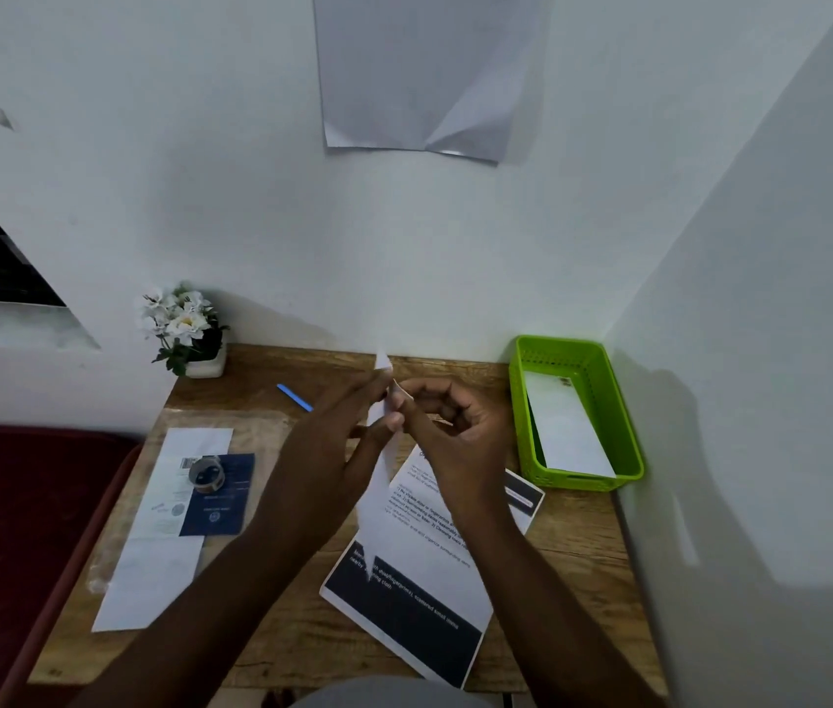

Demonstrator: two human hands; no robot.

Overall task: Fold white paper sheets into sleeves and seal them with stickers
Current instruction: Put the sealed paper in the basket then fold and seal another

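Observation:
A folded white paper sleeve (377, 490) is held upright, edge-on, above the wooden table (573, 528). My left hand (338, 447) grips it from the left, fingers stretched along its upper part. My right hand (455, 426) pinches its top edge from the right; a small piece shows at the fingertips, too small to tell what it is. A finished white sleeve (565, 426) lies in the green basket (624, 431) at the right. A stack of white sheets (159, 559) lies at the left.
A printed instruction sheet (419, 595) lies under my hands. A tape roll (206, 475) sits on a dark blue card (220, 508) on the left sheets. A blue pen-like tool (294, 397) and a white flower pot (187, 329) stand near the wall.

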